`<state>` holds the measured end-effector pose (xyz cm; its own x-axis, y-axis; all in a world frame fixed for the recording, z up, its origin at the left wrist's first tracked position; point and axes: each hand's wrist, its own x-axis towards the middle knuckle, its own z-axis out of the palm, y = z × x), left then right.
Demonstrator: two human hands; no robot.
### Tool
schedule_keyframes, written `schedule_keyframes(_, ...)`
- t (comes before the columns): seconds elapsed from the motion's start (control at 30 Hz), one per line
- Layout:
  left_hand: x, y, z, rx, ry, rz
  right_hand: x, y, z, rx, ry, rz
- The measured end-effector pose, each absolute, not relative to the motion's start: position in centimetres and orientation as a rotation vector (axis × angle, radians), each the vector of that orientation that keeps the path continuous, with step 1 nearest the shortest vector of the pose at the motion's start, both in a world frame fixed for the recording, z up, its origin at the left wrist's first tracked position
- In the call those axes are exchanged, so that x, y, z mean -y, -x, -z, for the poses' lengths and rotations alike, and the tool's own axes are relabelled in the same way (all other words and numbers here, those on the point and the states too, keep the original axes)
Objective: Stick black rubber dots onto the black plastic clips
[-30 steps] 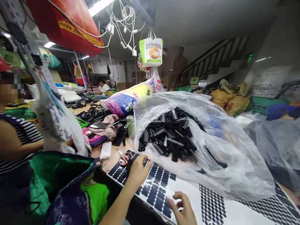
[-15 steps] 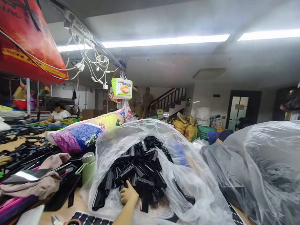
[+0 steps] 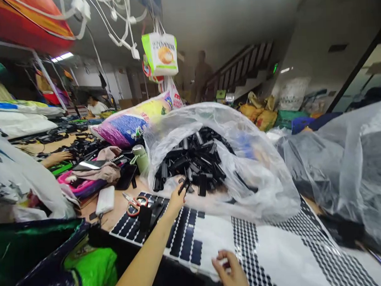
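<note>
My left hand [image 3: 179, 193] reaches to the mouth of a clear plastic bag [image 3: 261, 199]. Its fingers are closed on a small black plastic piece [image 3: 185, 185]. Behind it, a heap of similar glossy black pieces [image 3: 194, 157] lies inside the bag. My right hand [image 3: 231, 271] is low in the view, above the sheets of black stickers [image 3: 189, 230]. Its fingers are loosely curled with the thumb apart, and I see nothing between them. Many stickers have been peeled away, leaving white backing.
Red-handled scissors [image 3: 137, 206], a white packet [image 3: 105, 199] and a green bottle [image 3: 141, 159] stand left of the sheets. Another plastic bag [image 3: 341, 154] is on the right. A co-worker's hand [image 3: 57, 158] is at far left. Cables [image 3: 124, 32] hang overhead.
The camera has tilted down, bringing the sticker sheets and my right hand into view. My left hand now shows a black piece in its fingers, pulled back from the heap.
</note>
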<state>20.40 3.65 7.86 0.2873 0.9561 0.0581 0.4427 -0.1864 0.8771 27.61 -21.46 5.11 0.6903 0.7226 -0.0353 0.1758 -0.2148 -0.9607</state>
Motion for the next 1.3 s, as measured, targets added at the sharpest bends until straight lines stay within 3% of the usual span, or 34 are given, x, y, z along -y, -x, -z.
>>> schedule_keyframes(0.23,2.3,-15.1,-5.1,-1.225,-1.881,-0.695,20.7,-31.1,-7.1,0.882,1.955,-0.607)
schedule_keyframes(0.47,5.2,-14.2,-4.4,-1.116,-2.256,-0.738,12.1,-31.7,-5.8,0.964,2.219,-0.583)
schedule_keyframes(0.87,4.2,-11.9,-5.7,-1.206,-1.608,-0.886,8.3,-30.0,-4.0,0.820,2.390,-0.544)
schedule_keyframes(1.0,4.4,-11.7,-7.9,-1.082,-1.070,-0.926,8.1,-29.7,-4.2,0.744,2.366,-0.538)
schedule_keyframes(1.1,4.6,-11.3,-9.6,-1.024,-0.764,-0.854,8.5,-29.9,-5.1,0.751,2.265,-0.594)
schedule_keyframes(1.3,5.1,-10.8,-11.3,-1.034,-0.698,-0.709,12.8,-30.5,-9.3,0.797,1.933,-0.763)
